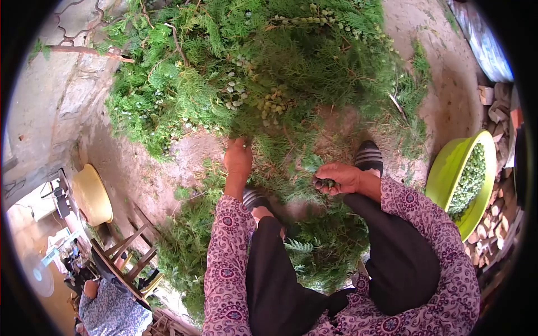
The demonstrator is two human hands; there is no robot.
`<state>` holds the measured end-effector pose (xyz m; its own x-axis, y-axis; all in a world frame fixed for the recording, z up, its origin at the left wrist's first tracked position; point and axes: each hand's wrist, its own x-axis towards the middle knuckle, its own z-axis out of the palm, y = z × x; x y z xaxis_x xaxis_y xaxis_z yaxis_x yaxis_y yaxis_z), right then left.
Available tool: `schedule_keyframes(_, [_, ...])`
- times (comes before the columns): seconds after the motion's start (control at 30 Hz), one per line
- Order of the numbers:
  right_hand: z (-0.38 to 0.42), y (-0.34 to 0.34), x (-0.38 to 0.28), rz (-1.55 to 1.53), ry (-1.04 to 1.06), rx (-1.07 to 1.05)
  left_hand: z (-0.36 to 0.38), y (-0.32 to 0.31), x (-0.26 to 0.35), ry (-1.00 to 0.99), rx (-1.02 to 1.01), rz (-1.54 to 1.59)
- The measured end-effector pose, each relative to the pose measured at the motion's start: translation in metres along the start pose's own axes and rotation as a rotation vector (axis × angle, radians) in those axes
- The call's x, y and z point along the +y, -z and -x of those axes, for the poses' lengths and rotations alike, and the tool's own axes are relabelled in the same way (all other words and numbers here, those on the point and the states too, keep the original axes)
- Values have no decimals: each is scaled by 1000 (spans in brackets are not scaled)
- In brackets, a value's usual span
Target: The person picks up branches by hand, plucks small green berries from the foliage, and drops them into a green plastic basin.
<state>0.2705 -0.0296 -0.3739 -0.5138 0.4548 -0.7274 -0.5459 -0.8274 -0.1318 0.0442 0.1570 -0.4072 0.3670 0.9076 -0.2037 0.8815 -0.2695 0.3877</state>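
Note:
My left hand (239, 161) is closed at the near edge of the heap, on what looks like the stem end of a leafy evergreen branch (273, 105) with clusters of pale green cones. That branch is partly smeared by motion and merges with the greenery behind it. To the right, in front of my right knee, my right hand (341, 178) is curled around several small dark green cones (324, 183). A small sprig (311, 162) shows just beyond its fingertips. Exactly how the left fingers grip is hidden.
A large heap of evergreen branches (185, 84) lies ahead, with more cuttings (185, 252) around my feet. At right stands a lime-green basin (448, 173) holding small green cones (469, 182), beside stacked firewood (499, 213). A yellow basin (92, 195) and another person (115, 308) are at left.

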Motion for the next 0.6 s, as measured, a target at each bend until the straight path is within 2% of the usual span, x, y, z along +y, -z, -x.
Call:
schedule_keyframes(0.13, [-3,6,2,35,9,10,-1,-2,2,45,33,-38])
schedule_keyframes(0.2, [-2,6,-2,43,15,-11,2,1,8,-36,89,173])
schedule_keyframes(0.27, [1,4,-5,-43,80,50,23,5,33,-112,56,473])
schedule_keyframes(0.33, [-1,2,-5,-128,78,66,46,8,64,-285,0,498])
schedule_keyframes(0.4, [-1,-2,-7,-205,81,86,65,9,92,-403,-197,557])
schedule_keyframes(0.47, [4,-11,-9,-292,120,193,77,24,123,-517,-361,687])
schedule_keyframes(0.5, [3,-7,-8,-291,121,195,77,29,126,-518,-360,689])
schedule_keyframes(0.57, [-1,9,-3,-243,113,26,71,38,126,-564,-350,667])
schedule_keyframes(0.6, [-3,12,-1,-244,115,27,65,31,113,-547,-240,562])
